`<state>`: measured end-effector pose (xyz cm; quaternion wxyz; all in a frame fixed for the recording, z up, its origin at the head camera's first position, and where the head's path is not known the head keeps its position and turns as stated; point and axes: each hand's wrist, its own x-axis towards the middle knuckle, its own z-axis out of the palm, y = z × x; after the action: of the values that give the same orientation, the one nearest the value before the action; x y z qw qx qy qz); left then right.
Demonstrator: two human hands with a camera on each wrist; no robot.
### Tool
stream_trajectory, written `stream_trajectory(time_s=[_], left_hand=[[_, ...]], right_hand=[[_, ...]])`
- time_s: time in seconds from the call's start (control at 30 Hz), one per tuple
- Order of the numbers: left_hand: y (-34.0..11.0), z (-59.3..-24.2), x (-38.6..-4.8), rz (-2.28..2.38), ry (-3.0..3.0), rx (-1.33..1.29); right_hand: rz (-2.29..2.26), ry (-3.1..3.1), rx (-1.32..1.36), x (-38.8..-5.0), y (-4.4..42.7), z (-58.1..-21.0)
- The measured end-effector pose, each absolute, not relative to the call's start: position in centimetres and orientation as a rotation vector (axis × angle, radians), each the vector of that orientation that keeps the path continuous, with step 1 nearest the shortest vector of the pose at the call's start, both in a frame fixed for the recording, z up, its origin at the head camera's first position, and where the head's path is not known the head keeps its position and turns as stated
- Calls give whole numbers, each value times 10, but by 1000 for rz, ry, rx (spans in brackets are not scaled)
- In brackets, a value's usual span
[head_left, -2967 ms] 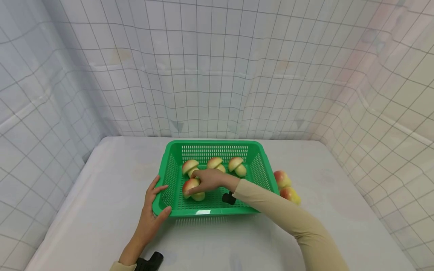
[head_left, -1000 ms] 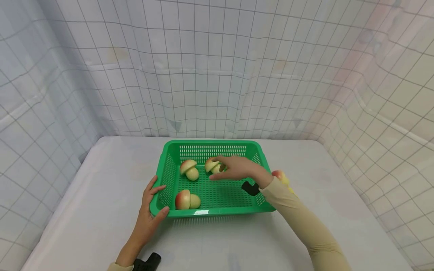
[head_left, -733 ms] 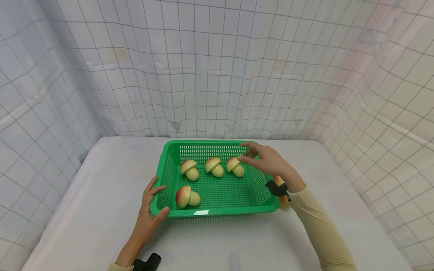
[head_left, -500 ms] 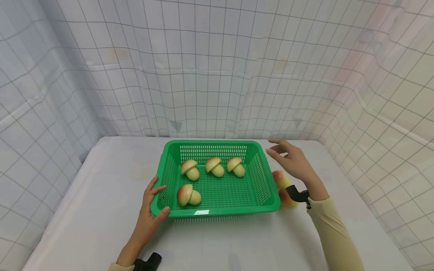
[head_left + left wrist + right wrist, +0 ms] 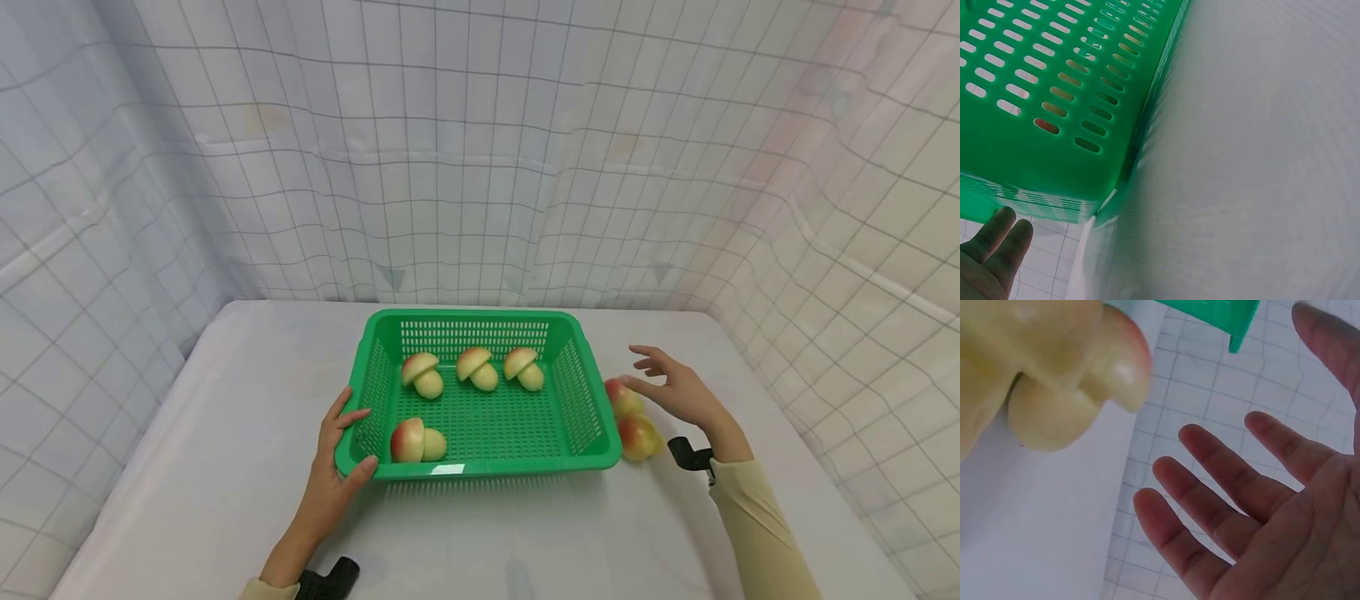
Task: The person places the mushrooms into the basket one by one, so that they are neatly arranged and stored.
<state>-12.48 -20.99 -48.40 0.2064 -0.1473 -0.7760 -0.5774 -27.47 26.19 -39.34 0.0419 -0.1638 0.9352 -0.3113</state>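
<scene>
My left hand (image 5: 332,473) rests on the near left corner of a green plastic basket (image 5: 487,468), its thumb on the front rim and its fingers spread at the left rim. In the left wrist view two fairly straight fingers (image 5: 1009,244) show beside the basket. Inside lie toy mushrooms with reddish caps: a back left mushroom (image 5: 422,375), a back middle mushroom (image 5: 477,369), a back right mushroom (image 5: 524,369) and a front left mushroom (image 5: 417,442). My right hand (image 5: 678,392), holding nothing, hovers with spread fingers by the mushrooms (image 5: 637,435) outside the basket's right side.
A white cloth covers the table (image 5: 202,450). Grid-patterned white curtains (image 5: 480,167) enclose the back and both sides. In the right wrist view, mushrooms (image 5: 1054,419) sit together on the white cloth, the basket's edge (image 5: 1222,315) beyond them.
My right hand has let go of the front left mushroom, left the basket and moved right, then down towards the outside mushrooms. That mushroom rolled a little and lies nearer the front left corner.
</scene>
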Motion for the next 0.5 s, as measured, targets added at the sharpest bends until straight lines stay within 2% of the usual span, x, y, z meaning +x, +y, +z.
stream_trajectory(time_s=[0.5], left_hand=[[-210, -486, -126, -1604, -2157, -422]], right_hand=[[-916, 2624, -443, -286, 282, -424]])
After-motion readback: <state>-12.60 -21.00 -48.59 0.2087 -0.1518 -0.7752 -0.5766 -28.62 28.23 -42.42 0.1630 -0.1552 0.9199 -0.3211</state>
